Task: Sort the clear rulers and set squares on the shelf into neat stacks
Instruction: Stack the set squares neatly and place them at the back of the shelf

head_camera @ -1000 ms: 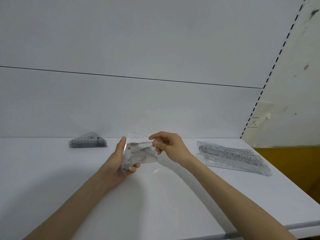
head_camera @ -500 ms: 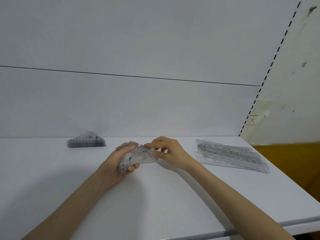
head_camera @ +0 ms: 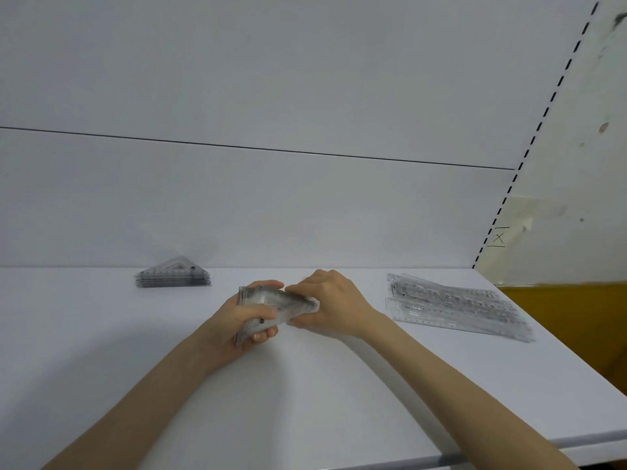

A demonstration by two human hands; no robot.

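Observation:
A bundle of clear set squares (head_camera: pixel 276 305) is held just above the middle of the white shelf (head_camera: pixel 305 395). My left hand (head_camera: pixel 237 322) grips its left end from below and behind. My right hand (head_camera: pixel 334 303) closes over its right end, fingers curled on top. A neat stack of triangular set squares (head_camera: pixel 173 275) lies at the back left of the shelf. A loose spread of clear rulers (head_camera: pixel 454 305) lies at the right, fanned toward the shelf's side edge.
The white back panel (head_camera: pixel 271 205) rises directly behind the shelf. The shelf's front edge (head_camera: pixel 441 452) runs along the bottom right. An upright with dashed slots (head_camera: pixel 529 147) and a stained wall (head_camera: pixel 583 130) stand at the right, above a yellow-brown surface (head_camera: pixel 576 320).
The bundle, held tilted up a second ago, has been lowered and laid flatter. My right hand moved from pinching its top corner to clasping its right end.

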